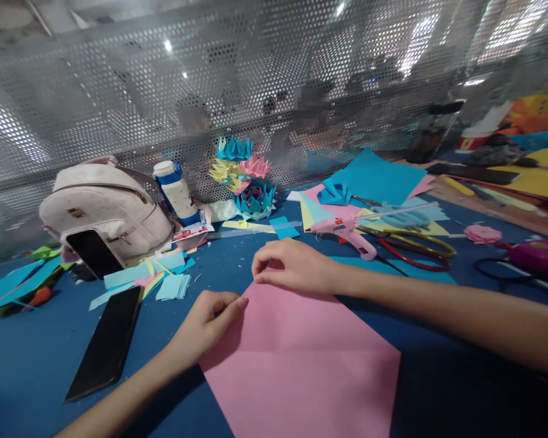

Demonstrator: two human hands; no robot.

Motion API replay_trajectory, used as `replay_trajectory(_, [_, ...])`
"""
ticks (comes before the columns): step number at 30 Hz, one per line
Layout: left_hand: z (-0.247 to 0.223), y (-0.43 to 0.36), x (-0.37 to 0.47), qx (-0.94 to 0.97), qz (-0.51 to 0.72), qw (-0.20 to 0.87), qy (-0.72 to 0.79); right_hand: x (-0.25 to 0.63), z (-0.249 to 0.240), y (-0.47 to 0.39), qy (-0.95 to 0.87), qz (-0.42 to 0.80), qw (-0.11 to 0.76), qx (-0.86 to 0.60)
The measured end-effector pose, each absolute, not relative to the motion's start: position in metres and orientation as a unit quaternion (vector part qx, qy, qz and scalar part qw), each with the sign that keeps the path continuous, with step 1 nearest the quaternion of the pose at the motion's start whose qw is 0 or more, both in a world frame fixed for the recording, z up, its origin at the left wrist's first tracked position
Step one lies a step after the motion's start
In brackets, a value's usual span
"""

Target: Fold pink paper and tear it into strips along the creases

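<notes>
your left hand (210, 322): fingers (223, 297) pinched, forearm (137, 384) angled toward desk's (27, 359) far edge | your right hand (295, 264): fingers curled, nearer that edge

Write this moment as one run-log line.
left hand: touching pink sheet, left edge | right hand: over its far corner | glue gun: lying farther back

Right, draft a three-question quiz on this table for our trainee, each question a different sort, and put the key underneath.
1. Which colour is the large sheet that the left hand and right hand touch?
A) blue
B) yellow
C) pink

2. True or false: the glue gun lies apart from both hands.

3. Fill in: in the picture, the backpack stands to the ____ of the bottle.

Key: 1. C; 2. True; 3. left.
</notes>
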State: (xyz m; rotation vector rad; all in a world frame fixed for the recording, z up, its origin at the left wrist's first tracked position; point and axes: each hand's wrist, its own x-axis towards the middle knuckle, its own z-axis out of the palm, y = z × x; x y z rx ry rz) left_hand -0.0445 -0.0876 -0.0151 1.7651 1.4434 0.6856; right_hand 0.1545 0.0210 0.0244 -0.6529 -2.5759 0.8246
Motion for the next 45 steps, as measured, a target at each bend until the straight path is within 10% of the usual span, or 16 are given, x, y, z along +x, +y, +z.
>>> replay_trajectory(45, [0.012,-0.072,-0.027,0.61,0.506,0.285,0.538,0.175,0.062,0.051,-0.835,0.434,0.287,-0.182])
